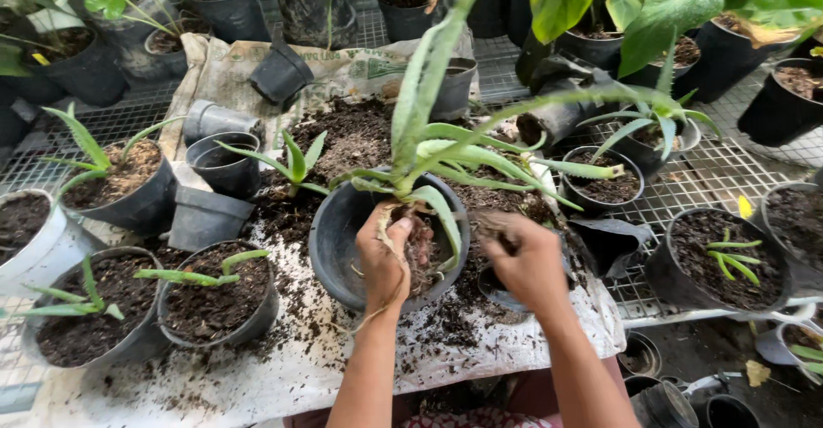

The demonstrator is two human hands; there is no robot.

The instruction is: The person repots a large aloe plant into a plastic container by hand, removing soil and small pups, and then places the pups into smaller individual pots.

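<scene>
My left hand [383, 261] grips the root base of a tall aloe plant [429, 137] and holds it upright inside a large black pot [330, 244]. Loose roots hang down past my wrist. My right hand [525, 261] is closed around a clump of dark soil just right of that pot, above a smaller black pot [490, 289] that it mostly hides. A heap of dark soil [351, 137] lies behind the pot on a white sack [283, 368] spread over the bench.
Black pots with small aloe shoots stand at the left [214, 295] [86, 308] and right [716, 261]. Empty black pots [206, 218] [225, 164] sit left of the soil heap. A wire mesh bench [711, 175] carries more potted plants along the back.
</scene>
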